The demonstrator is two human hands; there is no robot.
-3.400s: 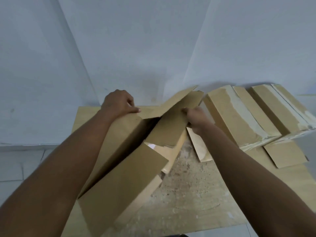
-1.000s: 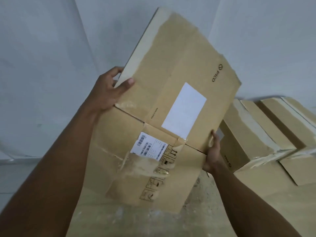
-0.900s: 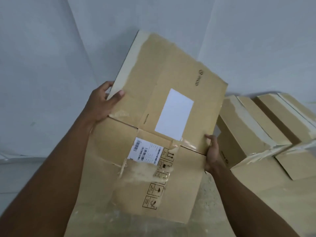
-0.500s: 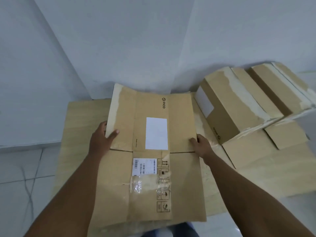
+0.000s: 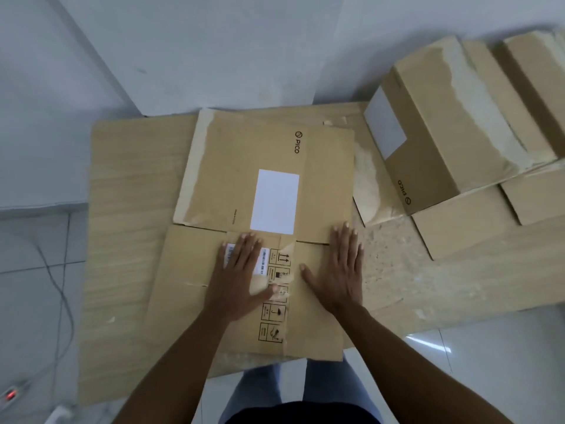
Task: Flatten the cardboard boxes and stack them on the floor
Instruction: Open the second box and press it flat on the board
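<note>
A flattened brown cardboard box [image 5: 244, 166] with a white label and printed symbols lies flat on a large wooden board [image 5: 122, 240] on the floor. My left hand [image 5: 238, 276] presses palm-down on its near half, covering a barcode sticker. My right hand [image 5: 339, 267] presses flat beside it, fingers spread. An assembled cardboard box [image 5: 443, 127] stands to the right, with a second one [image 5: 538, 65] behind it.
White walls meet in a corner behind the board. A grey cable [image 5: 61, 289] runs over the tiled floor at left to a power strip [image 5: 12, 394]. Loose box flaps [image 5: 464, 221] lie on the board at right. My legs are below the board's near edge.
The box was held up in both hands, then lowered onto the board. Both hands have let go of its edges and now press flat on its top.
</note>
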